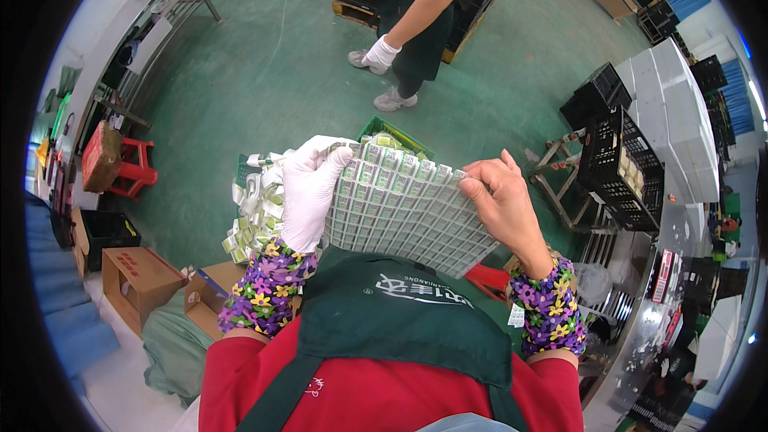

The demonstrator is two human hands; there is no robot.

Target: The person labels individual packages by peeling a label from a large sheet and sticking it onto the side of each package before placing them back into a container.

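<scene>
A sheet of small green-and-white labels (pixel 408 208), laid out in a grid, hangs in front of my dark green apron. My left hand (pixel 308 196), in a white glove, is closed on its upper left edge, thumb pressed along the top. At the opposite upper corner, the thumb and forefinger of my bare right hand (pixel 504 200) pinch the sheet's edge. Beyond the sheet, partly covered by it, a green crate (pixel 420 146) holds green-and-white packs. Beside my left wrist lies a heap of similar packs (pixel 260 212). One small label piece (pixel 516 316) clings near my right sleeve cuff.
A co-worker (pixel 416 24) with a white-gloved hand stands ahead by stacked black crates. On the left are cardboard boxes (pixel 138 280), a red stool (pixel 140 168) and a long metal table. On the right, a black crate (pixel 622 166) stands near a metal worktop (pixel 640 328).
</scene>
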